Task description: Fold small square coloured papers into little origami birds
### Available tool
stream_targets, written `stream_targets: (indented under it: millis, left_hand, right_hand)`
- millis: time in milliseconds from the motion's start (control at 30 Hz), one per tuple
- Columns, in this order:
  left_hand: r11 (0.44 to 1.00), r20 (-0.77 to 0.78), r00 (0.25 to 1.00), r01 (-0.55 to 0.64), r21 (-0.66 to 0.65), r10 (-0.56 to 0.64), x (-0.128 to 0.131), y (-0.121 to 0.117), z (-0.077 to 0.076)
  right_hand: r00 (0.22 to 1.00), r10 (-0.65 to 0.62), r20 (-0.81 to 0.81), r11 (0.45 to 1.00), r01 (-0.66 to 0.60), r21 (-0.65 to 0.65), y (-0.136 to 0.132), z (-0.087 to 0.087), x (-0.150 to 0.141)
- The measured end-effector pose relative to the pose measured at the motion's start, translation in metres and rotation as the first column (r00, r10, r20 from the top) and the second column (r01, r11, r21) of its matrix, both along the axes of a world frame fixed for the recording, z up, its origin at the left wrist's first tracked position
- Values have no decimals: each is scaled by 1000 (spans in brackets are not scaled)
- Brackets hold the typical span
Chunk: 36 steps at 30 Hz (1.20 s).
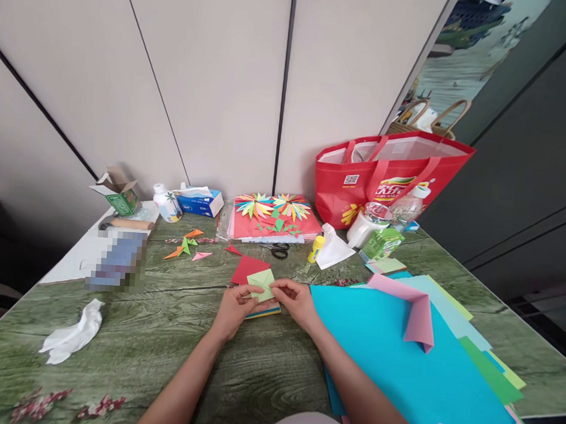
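A small pale green paper square [261,282] with crease lines is held between my two hands. My left hand [235,306] pinches its left edge, fingers curled over the front. At its right corner, my right hand [295,300] grips with thumb and forefinger. Behind it lies a red paper square [248,268], partly covered. Under my hands shows the edge of a stack of coloured paper squares [267,312], mostly hidden. Folded orange, green and pink paper pieces [185,247] rest to the left. Black-handled scissors [279,251] and a yellow glue stick [316,248] lie just beyond.
Large blue sheets [365,345] with a folded pink strip [420,313] cover the right side. Paper pinwheel shapes [290,207] sit on a red packet at the back, beside a red bag [346,196]. A crumpled tissue [75,333] and a tissue box [200,202] are leftward.
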<state>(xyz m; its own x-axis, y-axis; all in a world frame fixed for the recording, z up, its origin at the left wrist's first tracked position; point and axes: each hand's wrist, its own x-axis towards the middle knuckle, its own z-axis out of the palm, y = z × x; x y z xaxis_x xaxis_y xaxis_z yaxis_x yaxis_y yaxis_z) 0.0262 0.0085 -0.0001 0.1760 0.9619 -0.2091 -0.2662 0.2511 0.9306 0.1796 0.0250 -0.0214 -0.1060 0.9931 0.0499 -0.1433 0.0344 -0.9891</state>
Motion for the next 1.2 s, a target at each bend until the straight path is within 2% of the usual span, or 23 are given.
stream_targets:
  millis: [133, 267, 433, 600, 867, 1000, 1200]
  left_hand:
    - [998, -26, 1000, 12, 57, -10, 1, 0, -1]
    - [980, -80, 989, -112, 167, 127, -1, 4, 0]
    - [965, -72, 967, -233, 120, 243, -5, 8, -2]
    - [967, -110, 963, -235, 95, 244, -6, 8, -5]
    - [985, -150, 974, -166, 49, 172, -3, 5, -1]
    - [989, -160, 976, -138, 51, 144, -2, 4, 0]
    - [984, -192, 968, -143, 103, 161, -1, 5, -3]
  right_hand:
    - [999, -23, 47, 1000, 23, 12, 0, -1, 1]
    - [993, -45, 109, 999, 41, 32, 0, -2, 2]
    - [984, -25, 175, 995, 9, 95, 1, -6, 2]
    - [979, -32, 202, 995, 11, 100, 1, -8, 2]
    - [997, -35, 69, 997, 30, 69, 0, -4, 1]
    - [998, -25, 65, 997, 20, 71, -2, 0, 0]
    - [1000, 21, 10, 999, -20, -38, -4, 2, -1]
